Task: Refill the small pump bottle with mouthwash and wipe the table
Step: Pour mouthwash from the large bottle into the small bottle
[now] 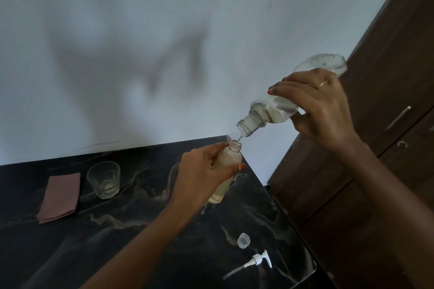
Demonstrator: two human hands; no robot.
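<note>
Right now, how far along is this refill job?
Done: the pump and a cap lie off on the table. In hand: the right hand tips the big bottle, trickling liquid into the small bottle that the left hand holds. To do: refit the pump and wipe with the cloth.

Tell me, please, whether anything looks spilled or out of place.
Nothing clearly. The pump head and cap lie loose on the table, as refilling requires. A glint below the small bottle may be spilled drops; unclear.

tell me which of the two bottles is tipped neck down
The larger clear bottle in the right hand; the small bottle in the left hand is roughly upright, mouth up.
</note>
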